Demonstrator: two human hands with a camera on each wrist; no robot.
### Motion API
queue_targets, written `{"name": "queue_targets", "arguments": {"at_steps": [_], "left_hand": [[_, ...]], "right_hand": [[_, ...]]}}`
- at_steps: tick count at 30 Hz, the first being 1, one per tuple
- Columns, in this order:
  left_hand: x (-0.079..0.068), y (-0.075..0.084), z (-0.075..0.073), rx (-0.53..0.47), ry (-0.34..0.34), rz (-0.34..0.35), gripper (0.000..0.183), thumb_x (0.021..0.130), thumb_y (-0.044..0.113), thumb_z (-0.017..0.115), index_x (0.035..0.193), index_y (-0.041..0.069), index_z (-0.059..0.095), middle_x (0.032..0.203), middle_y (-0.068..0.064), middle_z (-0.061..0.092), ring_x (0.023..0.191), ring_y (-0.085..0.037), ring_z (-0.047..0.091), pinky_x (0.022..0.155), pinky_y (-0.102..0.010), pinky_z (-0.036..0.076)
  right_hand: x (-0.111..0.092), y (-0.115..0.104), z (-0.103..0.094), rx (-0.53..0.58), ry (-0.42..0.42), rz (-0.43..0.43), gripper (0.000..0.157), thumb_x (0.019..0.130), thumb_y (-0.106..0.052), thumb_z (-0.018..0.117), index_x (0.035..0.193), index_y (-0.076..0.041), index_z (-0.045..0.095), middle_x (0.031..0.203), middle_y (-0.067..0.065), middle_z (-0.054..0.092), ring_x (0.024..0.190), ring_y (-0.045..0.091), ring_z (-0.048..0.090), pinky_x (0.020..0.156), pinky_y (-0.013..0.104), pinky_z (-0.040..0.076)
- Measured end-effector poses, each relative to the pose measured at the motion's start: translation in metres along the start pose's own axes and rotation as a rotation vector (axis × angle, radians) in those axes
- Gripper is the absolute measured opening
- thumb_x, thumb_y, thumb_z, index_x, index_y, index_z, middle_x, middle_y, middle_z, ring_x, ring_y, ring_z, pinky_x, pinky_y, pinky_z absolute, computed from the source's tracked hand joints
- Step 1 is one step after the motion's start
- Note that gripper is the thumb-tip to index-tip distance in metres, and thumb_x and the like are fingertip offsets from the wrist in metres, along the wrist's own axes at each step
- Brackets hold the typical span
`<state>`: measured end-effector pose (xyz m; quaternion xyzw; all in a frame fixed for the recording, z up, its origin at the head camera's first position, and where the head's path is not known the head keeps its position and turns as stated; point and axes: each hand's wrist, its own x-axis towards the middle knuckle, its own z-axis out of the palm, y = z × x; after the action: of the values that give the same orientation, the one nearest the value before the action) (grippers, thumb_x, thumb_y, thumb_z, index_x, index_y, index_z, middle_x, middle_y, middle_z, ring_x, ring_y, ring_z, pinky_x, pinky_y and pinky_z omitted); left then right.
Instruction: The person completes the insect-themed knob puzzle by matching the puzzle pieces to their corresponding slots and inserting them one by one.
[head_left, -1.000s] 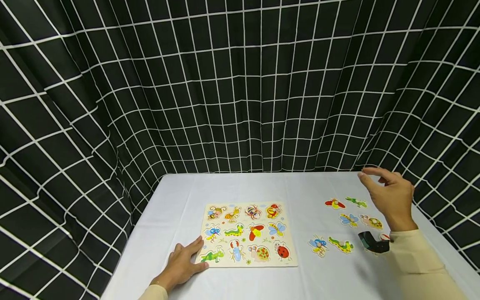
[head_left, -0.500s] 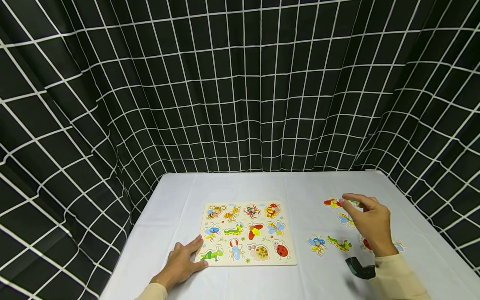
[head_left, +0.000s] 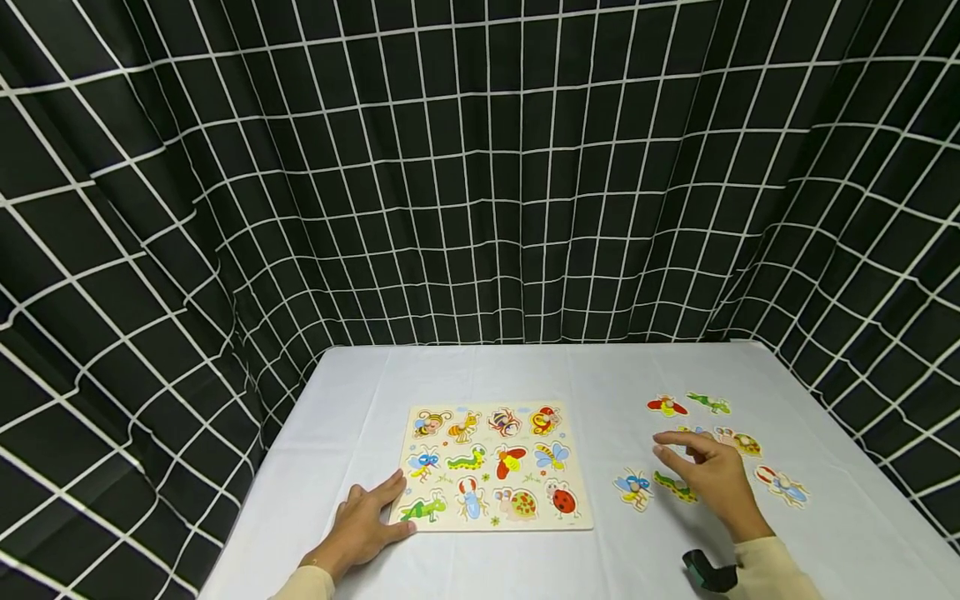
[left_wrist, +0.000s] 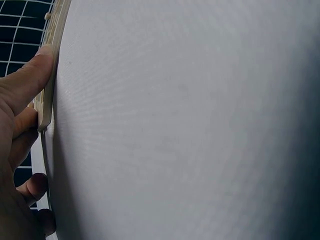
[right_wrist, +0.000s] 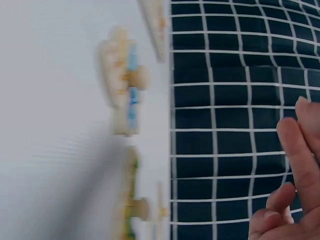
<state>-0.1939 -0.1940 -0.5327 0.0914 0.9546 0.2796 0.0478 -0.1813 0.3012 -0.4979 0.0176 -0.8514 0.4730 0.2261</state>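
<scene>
The flat wooden puzzle board point(head_left: 487, 475), printed with bright insects, lies on the white table. My left hand point(head_left: 356, 527) holds its near left corner, thumb at the front edge and index finger at the left edge; the left wrist view shows the thumb point(left_wrist: 35, 75) against the board's side. Above the loose pieces hovers my right hand point(head_left: 712, 475), thumb and index fingertips close together with nothing seen between them. It partly covers a green caterpillar piece point(head_left: 673, 485) and a dragonfly piece point(head_left: 692, 430). A blue mosquito piece point(head_left: 634, 489) lies left of it.
Behind the right hand lie a red-winged firefly piece point(head_left: 667, 406), a grasshopper piece point(head_left: 708, 403) and a snail piece point(head_left: 741, 442). A blue beetle piece point(head_left: 782, 486) is to its right. Black grid-patterned curtains point(head_left: 525, 208) enclose the table point(head_left: 487, 371). Pieces carry round knobs point(right_wrist: 141, 77).
My right hand has come from the far right, down and leftward over the loose pieces, uncovering the beetle and snail pieces. The left hand stays at the board's corner.
</scene>
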Motion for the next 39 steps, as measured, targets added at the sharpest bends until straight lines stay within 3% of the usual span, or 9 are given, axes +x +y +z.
{"name": "queue_targets", "arguments": {"at_steps": [5, 9, 17, 27, 34, 39], "left_hand": [[0.000, 0.000, 0.000, -0.003, -0.008, -0.006, 0.079, 0.071, 0.044, 0.081, 0.138, 0.012, 0.054, 0.150, 0.003, 0.040, 0.080, -0.016, 0.032, 0.071, -0.034, 0.030], [0.000, 0.000, 0.000, -0.004, -0.013, -0.007, 0.080, 0.071, 0.045, 0.081, 0.138, 0.011, 0.054, 0.150, 0.004, 0.039, 0.080, -0.016, 0.032, 0.072, -0.035, 0.030], [0.000, 0.001, 0.001, -0.010, -0.023, -0.019, 0.081, 0.070, 0.045, 0.081, 0.139, 0.012, 0.053, 0.151, 0.004, 0.038, 0.080, -0.017, 0.032, 0.071, -0.034, 0.030], [0.002, 0.000, 0.003, -0.009, -0.019, -0.035, 0.081, 0.069, 0.045, 0.082, 0.139, 0.014, 0.054, 0.150, 0.004, 0.040, 0.079, -0.017, 0.032, 0.069, -0.034, 0.030], [0.002, 0.000, 0.003, -0.005, -0.007, -0.027, 0.081, 0.069, 0.044, 0.082, 0.139, 0.014, 0.054, 0.149, 0.003, 0.041, 0.080, -0.017, 0.032, 0.069, -0.034, 0.030], [0.002, 0.000, 0.003, -0.011, -0.012, -0.029, 0.081, 0.069, 0.044, 0.082, 0.139, 0.014, 0.053, 0.149, 0.003, 0.041, 0.080, -0.017, 0.032, 0.069, -0.034, 0.030]], "right_hand": [[-0.009, 0.013, 0.009, -0.010, -0.052, -0.002, 0.019, 0.083, -0.018, 0.079, 0.100, -0.009, 0.076, 0.093, 0.001, 0.069, 0.077, 0.012, 0.048, 0.066, 0.020, 0.039], [-0.013, 0.021, 0.016, -0.027, -0.070, -0.012, 0.016, 0.082, -0.017, 0.079, 0.097, -0.011, 0.077, 0.089, 0.000, 0.069, 0.073, 0.012, 0.048, 0.064, 0.022, 0.038], [-0.019, 0.030, 0.021, -0.072, -0.140, -0.008, 0.015, 0.078, -0.017, 0.082, 0.093, -0.016, 0.077, 0.068, -0.003, 0.051, 0.062, 0.012, 0.041, 0.053, 0.027, 0.034], [-0.022, 0.036, 0.028, -0.192, -0.171, -0.183, 0.018, 0.072, -0.016, 0.086, 0.087, -0.022, 0.078, 0.073, -0.017, 0.055, 0.067, 0.004, 0.047, 0.061, 0.025, 0.040], [-0.021, 0.032, 0.029, -0.239, -0.220, -0.129, 0.017, 0.074, -0.017, 0.084, 0.087, -0.025, 0.077, 0.072, -0.011, 0.048, 0.065, 0.006, 0.041, 0.059, 0.027, 0.036], [-0.022, 0.032, 0.029, -0.256, -0.206, -0.140, 0.018, 0.073, -0.015, 0.085, 0.085, -0.025, 0.077, 0.071, -0.011, 0.048, 0.063, 0.005, 0.040, 0.057, 0.026, 0.035]]}}
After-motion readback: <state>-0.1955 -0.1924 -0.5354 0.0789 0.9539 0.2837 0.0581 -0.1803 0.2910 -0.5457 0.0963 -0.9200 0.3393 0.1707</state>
